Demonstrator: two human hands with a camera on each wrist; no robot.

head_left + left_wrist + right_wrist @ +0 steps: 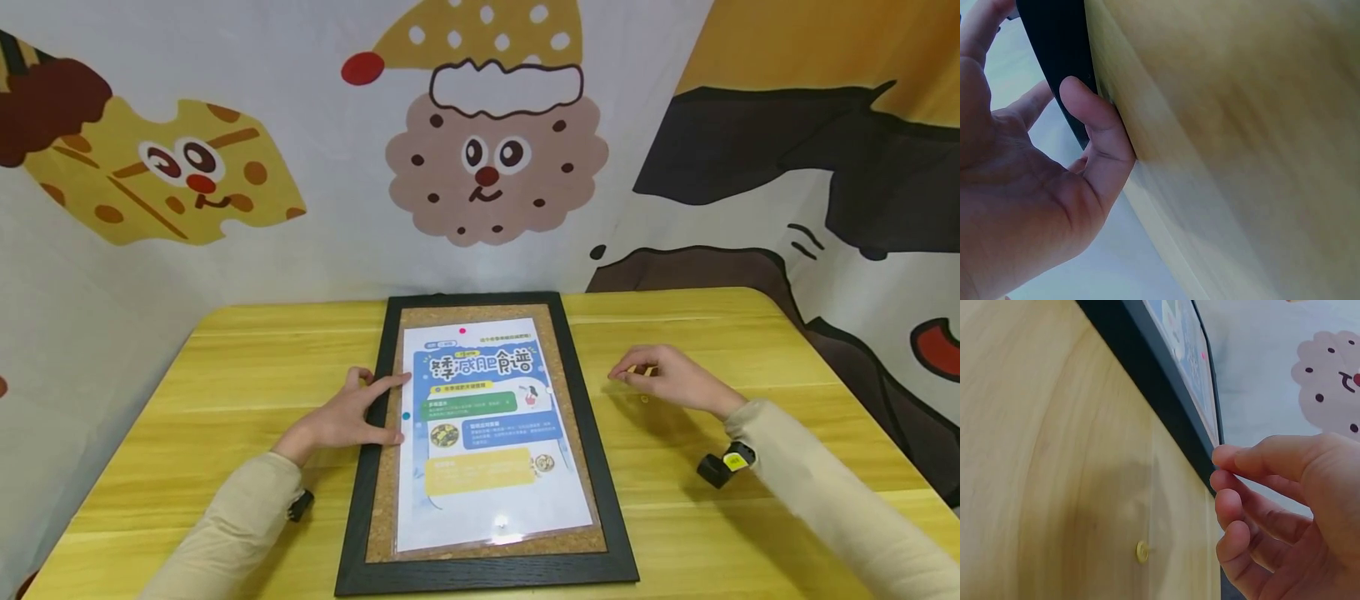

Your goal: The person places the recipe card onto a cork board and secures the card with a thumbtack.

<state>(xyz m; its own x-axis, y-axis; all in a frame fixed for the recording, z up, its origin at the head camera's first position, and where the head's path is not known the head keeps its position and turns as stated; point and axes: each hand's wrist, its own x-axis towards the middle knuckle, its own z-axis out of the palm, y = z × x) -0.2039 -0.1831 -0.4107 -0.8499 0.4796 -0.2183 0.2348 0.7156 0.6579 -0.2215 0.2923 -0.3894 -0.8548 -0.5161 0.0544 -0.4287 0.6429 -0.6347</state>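
Observation:
A printed poster in a clear sleeve lies on a cork board with a black frame. My left hand reaches over the frame's left side, index finger and thumb spread at the poster's left edge, either side of a teal pin. To the right of the board my right hand hovers over the table, fingers loosely bent and thumb close to the index finger. No object shows between its fingertips. Below that hand a yellow thumbtack stands on the tabletop.
The wood-patterned table meets a cartoon-printed curtain at its back edge. On the poster sit a pink pin at the top and a white pin at the right.

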